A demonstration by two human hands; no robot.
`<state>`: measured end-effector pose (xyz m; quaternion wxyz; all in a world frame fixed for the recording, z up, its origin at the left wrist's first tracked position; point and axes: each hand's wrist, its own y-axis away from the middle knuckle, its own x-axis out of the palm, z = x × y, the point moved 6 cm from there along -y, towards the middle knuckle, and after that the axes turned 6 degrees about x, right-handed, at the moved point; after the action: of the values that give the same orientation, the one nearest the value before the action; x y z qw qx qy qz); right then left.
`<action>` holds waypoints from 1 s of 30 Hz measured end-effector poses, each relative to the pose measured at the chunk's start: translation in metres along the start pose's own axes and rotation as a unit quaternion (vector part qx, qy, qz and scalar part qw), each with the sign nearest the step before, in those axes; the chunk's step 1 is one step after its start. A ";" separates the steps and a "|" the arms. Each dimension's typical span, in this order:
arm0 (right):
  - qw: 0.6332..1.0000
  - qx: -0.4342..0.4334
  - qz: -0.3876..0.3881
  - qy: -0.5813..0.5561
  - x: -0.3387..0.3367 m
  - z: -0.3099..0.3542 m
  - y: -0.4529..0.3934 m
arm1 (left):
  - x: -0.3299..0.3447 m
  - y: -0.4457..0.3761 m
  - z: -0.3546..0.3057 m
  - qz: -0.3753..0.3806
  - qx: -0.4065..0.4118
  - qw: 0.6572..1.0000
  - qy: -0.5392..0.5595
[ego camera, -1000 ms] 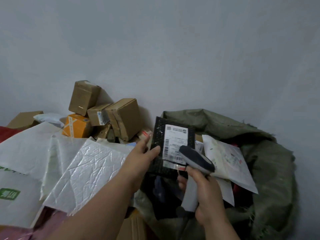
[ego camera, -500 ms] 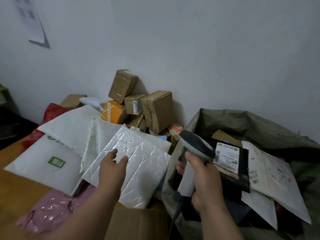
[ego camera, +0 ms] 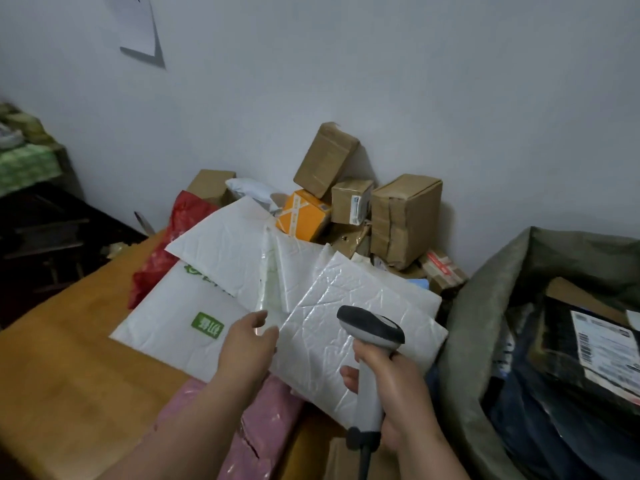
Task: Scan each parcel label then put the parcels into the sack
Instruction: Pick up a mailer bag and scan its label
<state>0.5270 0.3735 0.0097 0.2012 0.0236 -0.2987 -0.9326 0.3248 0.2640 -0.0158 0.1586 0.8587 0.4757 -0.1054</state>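
Over a wooden table, between parcels: reaching for the next mailer, scanner at the ready.

Seen from the head camera: left hand (ego camera: 247,344) with relaxed, spread fingers touching the edge of the nearest white bubble mailer (ego camera: 349,337), likely to lift it and find its label, holding nothing yet. Right hand (ego camera: 391,382) wrapped round the barcode scanner (ego camera: 370,337), raised for a quick scan. At least four white mailers, four brown boxes, one orange box (ego camera: 303,216). Green sack (ego camera: 491,323) at right, open, black labelled parcel (ego camera: 595,344) already inside.
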 end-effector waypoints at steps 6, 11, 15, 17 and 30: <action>0.999 0.018 -0.038 0.003 0.010 -0.013 -0.015 | 0.027 -0.020 -0.002 0.115 -0.008 0.993 -0.019; 0.998 0.017 -0.055 -0.022 -0.001 -0.009 -0.021 | 0.050 -0.026 0.000 0.159 -0.061 0.985 0.019; 0.997 0.019 -0.058 -0.038 -0.012 -0.009 -0.024 | 0.054 -0.026 -0.007 0.132 -0.038 0.990 -0.019; 0.997 0.011 -0.061 -0.042 -0.016 -0.007 -0.025 | 0.050 -0.023 -0.018 0.100 -0.033 0.994 0.013; 0.985 -0.120 -0.019 -0.121 -0.030 0.048 0.019 | -0.032 0.016 -0.151 -0.083 0.140 0.936 0.312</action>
<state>0.5531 0.3979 0.0577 0.1469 -0.1083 -0.2067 -0.9612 0.3261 0.2871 0.1380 -0.1286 0.8194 0.5514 0.0895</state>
